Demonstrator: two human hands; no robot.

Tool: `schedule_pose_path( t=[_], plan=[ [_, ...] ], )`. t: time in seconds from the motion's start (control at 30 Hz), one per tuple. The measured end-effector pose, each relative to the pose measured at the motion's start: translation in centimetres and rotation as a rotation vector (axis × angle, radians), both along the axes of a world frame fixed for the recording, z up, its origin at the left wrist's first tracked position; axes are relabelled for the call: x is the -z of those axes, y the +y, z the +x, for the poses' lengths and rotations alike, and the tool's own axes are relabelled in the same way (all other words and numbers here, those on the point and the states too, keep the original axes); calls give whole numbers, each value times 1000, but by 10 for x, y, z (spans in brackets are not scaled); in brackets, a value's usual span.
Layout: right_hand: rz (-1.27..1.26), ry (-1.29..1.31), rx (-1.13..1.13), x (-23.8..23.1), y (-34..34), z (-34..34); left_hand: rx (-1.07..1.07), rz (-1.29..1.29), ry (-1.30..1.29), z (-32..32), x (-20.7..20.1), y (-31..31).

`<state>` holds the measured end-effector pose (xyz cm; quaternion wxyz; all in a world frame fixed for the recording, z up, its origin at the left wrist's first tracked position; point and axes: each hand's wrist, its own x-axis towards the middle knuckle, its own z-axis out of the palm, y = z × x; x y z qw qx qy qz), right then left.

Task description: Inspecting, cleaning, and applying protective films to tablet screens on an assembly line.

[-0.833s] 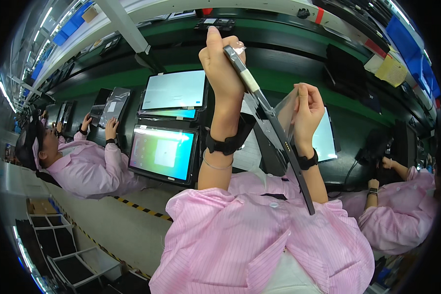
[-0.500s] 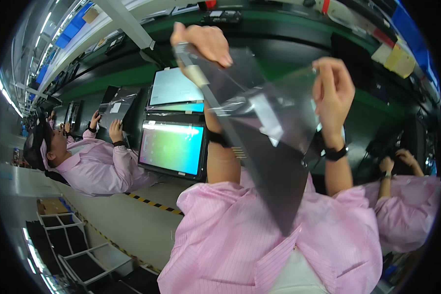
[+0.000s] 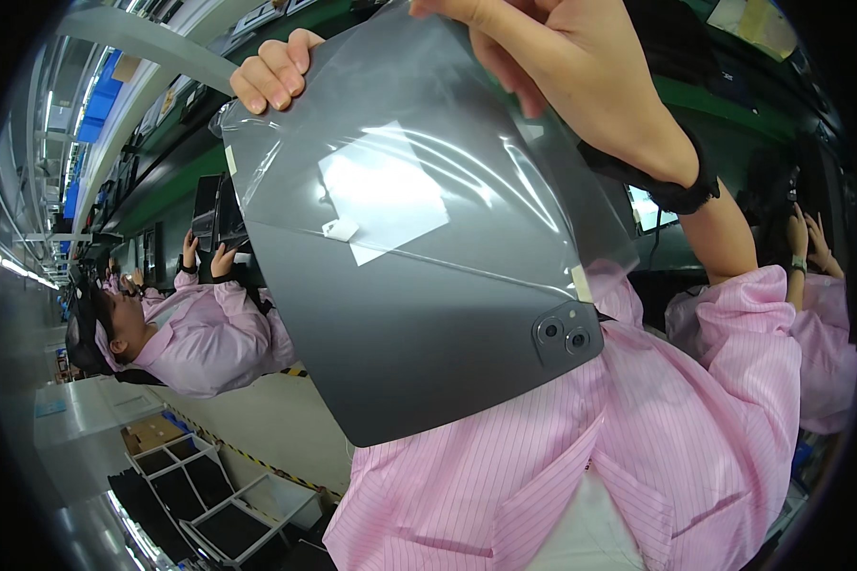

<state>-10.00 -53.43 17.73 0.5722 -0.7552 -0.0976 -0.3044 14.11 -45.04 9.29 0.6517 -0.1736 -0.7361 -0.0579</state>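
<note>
A dark grey tablet (image 3: 390, 352) is held up before my chest, its back facing me, with a twin-lens camera bump (image 3: 564, 333) at the lower right corner. Clear plastic film (image 3: 286, 181) covers its upper part, wrinkled and shiny, with a loose flap past the right edge. Under the glare is a white label (image 3: 386, 195), and pale tape tabs (image 3: 581, 284) show at the sides. My left hand (image 3: 274, 71) grips the tablet's upper left edge, fingers curled over it. At the upper right, my right hand (image 3: 581, 76) is closed on the film; its fingertips are partly hidden.
On the left a person in pink (image 3: 205, 333) handles a dark device at the green and black bench (image 3: 171, 195). Another person's hands (image 3: 809, 243) work at the right. A white metal rack (image 3: 229, 504) stands at the lower left. A grey beam (image 3: 143, 38) crosses the upper left.
The tablet has turned from nearly edge-on to back facing me, and now fills the middle of the view. My right hand has moved up and inward; my left hand has shifted left.
</note>
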Motion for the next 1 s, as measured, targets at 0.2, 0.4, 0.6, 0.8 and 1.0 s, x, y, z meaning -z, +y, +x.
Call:
schedule_pose_path(
  t=[0.2, 0.4, 0.6, 0.8, 1.0],
  plan=[
    [257, 194, -61, -10, 6, -12, -49, 37, -6, 5, 5, 5],
    [315, 205, -190, -11, 6, -14, -132, 170, 72, 8, 21, 27],
    [-590, -544, -6, 30, 14, -53, -329, 528, 190, 10, 37, 69],
    [-727, -646, -414, 45, 23, -76, -372, 564, 245, -6, 39, 67],
    [-403, -45, -201, 96, -13, -49, -426, 424, 436, -20, 30, 90]
  ],
)
